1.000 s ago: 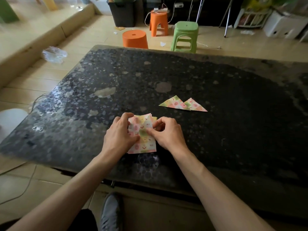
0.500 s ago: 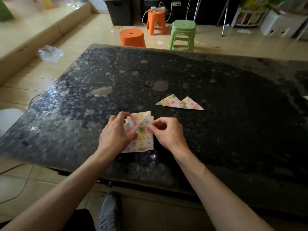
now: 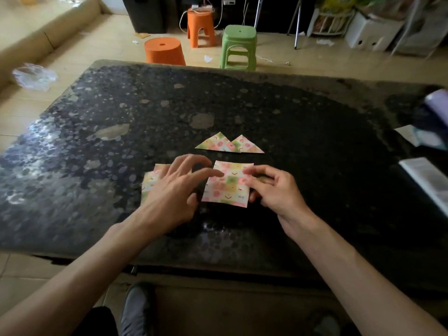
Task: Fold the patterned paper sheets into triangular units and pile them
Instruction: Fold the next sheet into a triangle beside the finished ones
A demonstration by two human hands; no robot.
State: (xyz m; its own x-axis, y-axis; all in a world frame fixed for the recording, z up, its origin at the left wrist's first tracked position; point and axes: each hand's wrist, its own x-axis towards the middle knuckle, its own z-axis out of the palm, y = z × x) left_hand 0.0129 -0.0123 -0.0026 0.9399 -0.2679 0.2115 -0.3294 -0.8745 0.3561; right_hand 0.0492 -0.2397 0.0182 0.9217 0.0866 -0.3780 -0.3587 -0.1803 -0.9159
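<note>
Sheet [image 3: 226,186] sits flat on the table [image 3: 97,146], just below the centre of my feed. The right hand [image 3: 275,190] pinches its right edge, with the thumb on top and the other fingers curled under. The left hand [image 3: 174,190] is relaxed with its fingers spread. It lies over the stack [image 3: 150,181], which shows left of the sheet, and its forefinger tip reaches the sheet's upper left corner.

Both papers carry pink, green and yellow checks with small red chevrons and round motifs. I can make out no lettering at this size.

Just above the hands, near mid-frame, two triangles [image 3: 229,144] lie side by side with their tips pointing away from me. Their inner corners overlap a little.

At the right edge I see a booklet [image 3: 428,177], its print too blurred to read, and above it a smeared purple object [image 3: 438,104].

Along the top of the frame, on the floor beyond the table, stand a low orange stool [image 3: 163,51], a taller orange stool [image 3: 200,27] and a green stool [image 3: 238,46]. A clear bag [image 3: 34,75] lies at upper left. At the bottom edge a grey shoe [image 3: 135,309] shows under the table.
</note>
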